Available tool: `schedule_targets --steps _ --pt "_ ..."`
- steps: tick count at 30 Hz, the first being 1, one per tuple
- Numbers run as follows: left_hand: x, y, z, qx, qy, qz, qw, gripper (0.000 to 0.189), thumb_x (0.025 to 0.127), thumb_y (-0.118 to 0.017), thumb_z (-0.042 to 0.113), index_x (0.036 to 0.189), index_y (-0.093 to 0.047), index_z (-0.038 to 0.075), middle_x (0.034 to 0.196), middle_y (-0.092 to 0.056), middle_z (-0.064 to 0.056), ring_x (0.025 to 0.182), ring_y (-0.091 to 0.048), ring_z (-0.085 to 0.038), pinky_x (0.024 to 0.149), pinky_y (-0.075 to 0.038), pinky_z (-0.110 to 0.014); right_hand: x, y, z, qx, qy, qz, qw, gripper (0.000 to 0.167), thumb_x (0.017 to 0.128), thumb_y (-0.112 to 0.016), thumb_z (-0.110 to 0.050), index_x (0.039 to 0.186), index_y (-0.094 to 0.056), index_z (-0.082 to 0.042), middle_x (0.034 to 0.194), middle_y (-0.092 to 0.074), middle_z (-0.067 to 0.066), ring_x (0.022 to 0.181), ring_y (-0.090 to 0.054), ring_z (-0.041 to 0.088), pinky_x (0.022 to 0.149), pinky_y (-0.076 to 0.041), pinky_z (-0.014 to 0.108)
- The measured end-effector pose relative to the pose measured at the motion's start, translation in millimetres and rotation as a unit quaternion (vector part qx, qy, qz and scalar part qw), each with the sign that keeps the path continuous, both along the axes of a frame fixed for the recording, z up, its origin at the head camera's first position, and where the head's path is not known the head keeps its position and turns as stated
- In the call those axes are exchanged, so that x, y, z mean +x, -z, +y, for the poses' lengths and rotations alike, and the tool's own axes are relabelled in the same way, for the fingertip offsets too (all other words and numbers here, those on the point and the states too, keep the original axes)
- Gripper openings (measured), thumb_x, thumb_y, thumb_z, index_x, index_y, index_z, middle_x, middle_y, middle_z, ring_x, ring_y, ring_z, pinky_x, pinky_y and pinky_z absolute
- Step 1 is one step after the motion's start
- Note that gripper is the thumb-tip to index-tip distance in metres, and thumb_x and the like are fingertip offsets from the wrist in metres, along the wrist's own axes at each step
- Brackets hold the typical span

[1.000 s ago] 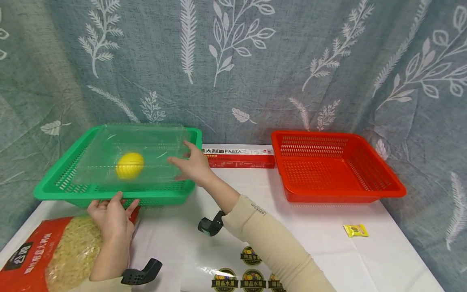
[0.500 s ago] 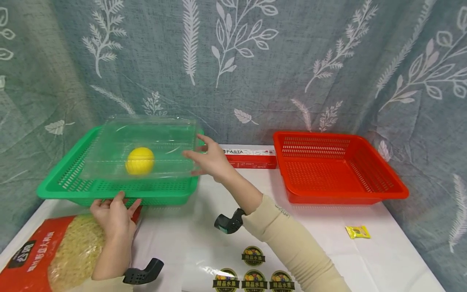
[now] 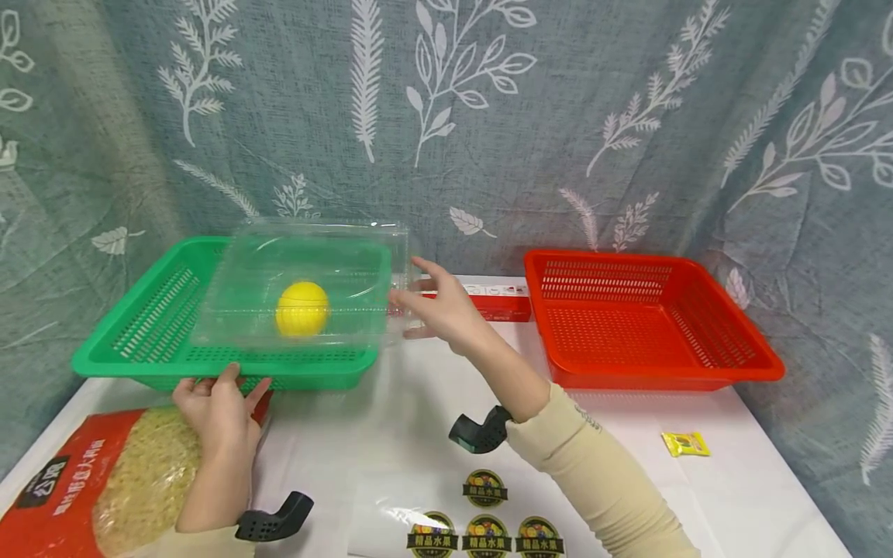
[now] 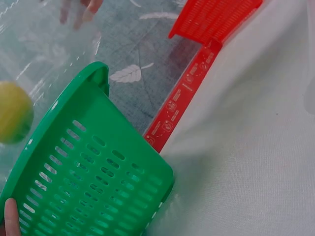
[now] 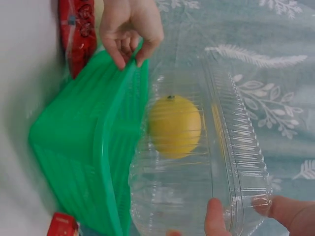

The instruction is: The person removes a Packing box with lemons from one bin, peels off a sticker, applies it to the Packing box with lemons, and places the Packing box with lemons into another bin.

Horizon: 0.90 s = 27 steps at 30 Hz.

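Note:
My right hand (image 3: 446,310) grips the right end of a clear plastic clamshell box (image 3: 244,267). A round yellow fruit (image 3: 302,308) with a small dark stem end lies inside it, plain in the right wrist view. The box is held up over the right part of a green plastic basket (image 3: 139,329) and overhangs its right rim. My left hand (image 3: 222,411) pinches the basket's front rim, as the left hand (image 5: 132,24) in the right wrist view also shows. Only a fingertip (image 4: 12,216) of it appears in the left wrist view.
A red basket (image 3: 600,329) stands at the right. Between the baskets lies a red and white pasta carton (image 3: 498,302). A pasta bag (image 3: 105,480) is at the front left. Round fruit stickers (image 3: 484,488) lie front centre, and a small yellow packet (image 3: 686,444) lies front right.
My right hand has carried the clamshell box with the yellow fruit to the right and slightly up, over the basket's right side. The left hand has stayed on the basket rim.

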State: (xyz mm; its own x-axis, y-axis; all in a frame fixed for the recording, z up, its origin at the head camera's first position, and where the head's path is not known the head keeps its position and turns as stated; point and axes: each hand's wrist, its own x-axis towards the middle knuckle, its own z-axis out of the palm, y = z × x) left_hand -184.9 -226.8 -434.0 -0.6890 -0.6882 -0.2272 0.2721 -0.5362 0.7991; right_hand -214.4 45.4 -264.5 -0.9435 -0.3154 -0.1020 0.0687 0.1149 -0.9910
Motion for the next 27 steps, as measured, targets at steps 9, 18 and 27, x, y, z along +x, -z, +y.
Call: schedule_targets --steps 9,18,27 --pt "-1.0 -2.0 0.8 0.002 -0.001 0.008 1.0000 0.056 0.083 -0.065 0.009 0.123 -0.028 0.020 0.115 -0.041 -0.005 0.087 -0.048 -0.019 0.058 -0.055 -0.041 7.1 -4.6 36 0.021 0.010 0.016 0.9996 0.065 0.088 -0.059 -0.011 0.144 -0.026 -0.013 0.130 -0.042 0.017 0.107 -0.056 0.030 0.068 -0.054 0.039" --pt "6.8 -18.1 10.6 0.006 0.004 -0.011 0.9999 0.054 0.085 -0.063 0.008 0.122 -0.026 0.019 0.109 -0.039 -0.003 0.086 -0.044 -0.016 0.058 -0.055 -0.036 16.2 -9.9 66 0.052 0.019 0.021 0.9983 0.066 0.088 -0.060 -0.015 0.144 -0.025 -0.015 0.133 -0.039 0.015 0.108 -0.055 0.030 0.069 -0.054 0.038" --pt "-3.0 2.3 -3.9 0.018 0.005 0.017 0.9997 0.056 0.083 -0.064 0.006 0.122 -0.027 0.020 0.116 -0.040 -0.004 0.095 -0.047 -0.019 0.061 -0.054 -0.044 23.2 -10.0 89 0.039 0.019 0.026 0.9987 0.065 0.089 -0.058 -0.013 0.144 -0.024 -0.013 0.136 -0.036 0.018 0.112 -0.051 0.033 0.071 -0.053 0.041"
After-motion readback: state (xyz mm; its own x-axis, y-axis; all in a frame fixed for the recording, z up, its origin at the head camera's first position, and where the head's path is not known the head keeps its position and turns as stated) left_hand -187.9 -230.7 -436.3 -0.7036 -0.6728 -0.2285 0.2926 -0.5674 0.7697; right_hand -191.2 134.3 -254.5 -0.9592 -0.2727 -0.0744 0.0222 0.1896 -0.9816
